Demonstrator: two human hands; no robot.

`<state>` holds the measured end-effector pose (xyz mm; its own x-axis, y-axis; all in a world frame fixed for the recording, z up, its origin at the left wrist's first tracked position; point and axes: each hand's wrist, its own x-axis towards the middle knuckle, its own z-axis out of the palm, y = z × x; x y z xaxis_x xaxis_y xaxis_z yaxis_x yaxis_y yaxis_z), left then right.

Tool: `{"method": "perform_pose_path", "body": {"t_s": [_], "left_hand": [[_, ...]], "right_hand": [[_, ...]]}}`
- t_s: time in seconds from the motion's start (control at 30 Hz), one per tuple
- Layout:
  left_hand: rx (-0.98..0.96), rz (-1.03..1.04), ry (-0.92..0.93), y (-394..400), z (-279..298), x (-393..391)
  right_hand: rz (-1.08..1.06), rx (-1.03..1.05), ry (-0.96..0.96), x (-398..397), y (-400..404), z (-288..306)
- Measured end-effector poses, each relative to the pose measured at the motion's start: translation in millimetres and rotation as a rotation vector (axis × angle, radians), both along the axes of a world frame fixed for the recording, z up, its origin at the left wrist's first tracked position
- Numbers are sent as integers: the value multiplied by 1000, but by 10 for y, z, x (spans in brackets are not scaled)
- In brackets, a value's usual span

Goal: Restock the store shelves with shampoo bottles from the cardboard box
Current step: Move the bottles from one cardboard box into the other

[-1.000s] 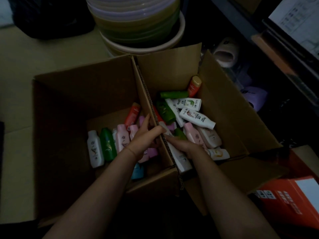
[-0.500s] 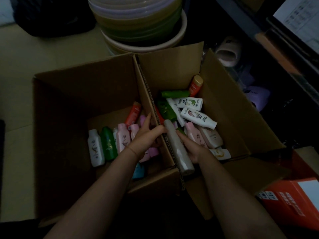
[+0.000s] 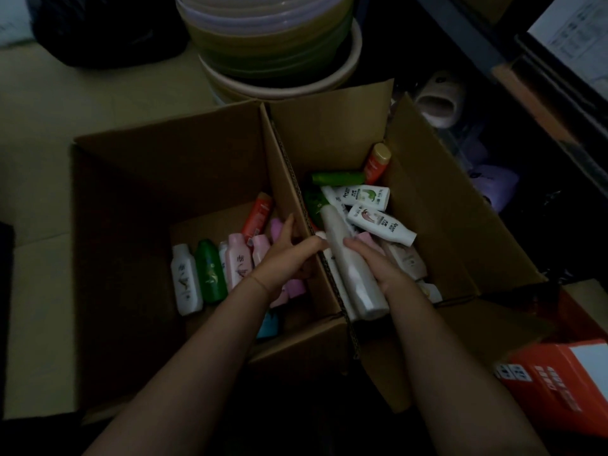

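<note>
Fingers first: left hand (image 3: 285,258) has its fingers spread and mostly straight, resting on the cardboard divider (image 3: 297,205) between the two boxes, thumb side toward the tall white bottle (image 3: 352,268). It holds nothing that I can make out. Right hand (image 3: 378,264) has its fingers curled round the right flank of that bottle, which sits tilted, cap end near, lifted above the pile along the divider.

Left to right:
- Left cardboard box (image 3: 131,179): row of small bottles lying on the bottom — white bottle (image 3: 186,281), green bottle (image 3: 210,274), pink bottle (image 3: 239,263), an orange one (image 3: 258,213) leaning by the divider.
- Right cardboard box (image 3: 444,209): jumbled heap, white labelled bottle (image 3: 378,225) lying across the top just beside the held one, orange bottle (image 3: 376,161) propped in the far corner.
- Shelving (image 3: 513,77) far right, dark; contents hard to read.

Risks, my read:
- Grip is one-sided on a smooth tall bottle; if the left hand doesn't support it, it may slip and drop back into the heap.
- The bottle's far end sits close to the labelled bottle; pulling up at an angle could drag or roll that one.
- Left hand leaning on the divider could buckle the flap and tip the row.
- Low light makes reading labels and shelf slots error-prone.
</note>
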<state>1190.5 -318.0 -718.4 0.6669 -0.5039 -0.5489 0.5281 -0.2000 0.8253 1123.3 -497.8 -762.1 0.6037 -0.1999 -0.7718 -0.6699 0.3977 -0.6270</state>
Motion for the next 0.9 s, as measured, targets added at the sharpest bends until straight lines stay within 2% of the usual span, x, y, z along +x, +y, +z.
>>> {"method": "perform_pose_path", "body": {"t_s": [0.07, 0.17, 0.23, 0.33, 0.4, 0.47, 0.53, 0.6, 0.7, 0.8, 0.9], "left_hand": [[-27, 0, 43, 33, 46, 16], [-74, 175, -3, 77, 155, 163], [-143, 285, -36, 114, 317, 300], [-320, 299, -17, 201, 529, 476], [-431, 297, -23, 324, 599, 564], [-450, 330, 44, 514, 570, 645], [-351, 400, 156, 712, 470, 685], [-190, 412, 225, 865, 279, 657], [-13, 362, 245, 966, -59, 592], [138, 230, 248, 972, -294, 546], [306, 188, 156, 895, -464, 506]], "right_hand": [[-53, -7, -23, 101, 28, 322], [-23, 3, -94, 314, 52, 924], [32, 42, -227, 459, 120, 1310], [236, 96, -387, 695, 409, 1711], [443, -45, -422, 862, 662, 1747], [584, -374, -398, 993, 893, 1654], [542, -662, -404, 1071, 991, 1502], [335, -756, -438, 1104, 901, 1373], [95, -747, -403, 1096, 585, 1195], [43, -724, -297, 1049, 328, 934], [55, -642, -178, 982, 190, 665]]}}
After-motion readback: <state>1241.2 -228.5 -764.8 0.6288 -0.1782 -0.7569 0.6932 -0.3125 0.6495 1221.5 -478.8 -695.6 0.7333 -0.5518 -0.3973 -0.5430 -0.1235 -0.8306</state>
